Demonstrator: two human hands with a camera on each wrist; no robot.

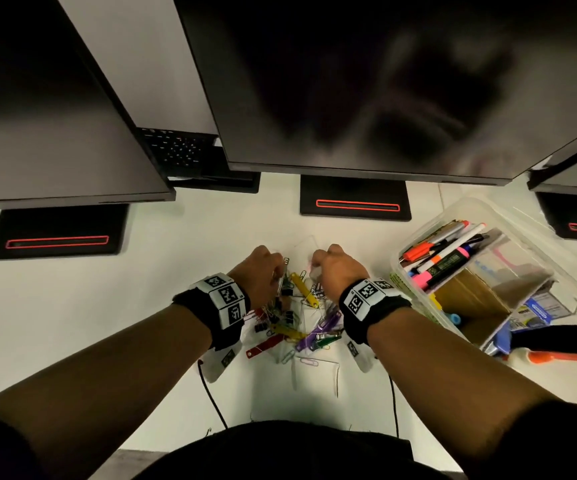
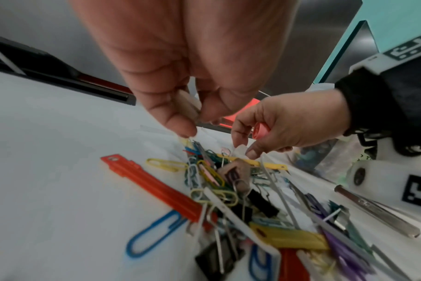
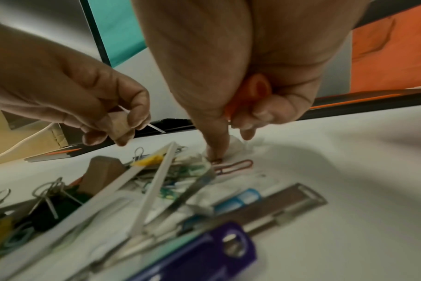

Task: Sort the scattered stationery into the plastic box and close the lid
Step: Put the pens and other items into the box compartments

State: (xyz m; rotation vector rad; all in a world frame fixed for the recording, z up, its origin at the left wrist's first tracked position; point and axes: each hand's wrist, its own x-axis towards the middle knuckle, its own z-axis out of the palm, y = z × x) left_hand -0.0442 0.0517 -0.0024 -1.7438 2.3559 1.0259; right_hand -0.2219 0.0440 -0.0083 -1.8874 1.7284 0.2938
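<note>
- White counter (image 1: 72, 323) under dark monitors (image 1: 349, 81); the open plastic box (image 1: 415, 244) sits right, part-filled.
- Loose clips (image 1: 301, 289) lie centre: light, slippery, tangling; judged best pinched singly.
- Left hand (image 1: 259, 268) pinches a small pale piece; right hand (image 1: 337, 268) curls round something pink, forefinger on a paperclip (image 3: 236, 165).

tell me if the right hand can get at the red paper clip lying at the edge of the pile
Probably yes. The right hand is directly over the red paper clip, one fingertip already at its end, and the clip lies on bare desk beside the pile. But that hand already holds an orange piece in its palm, leaving fewer fingers free.
</note>
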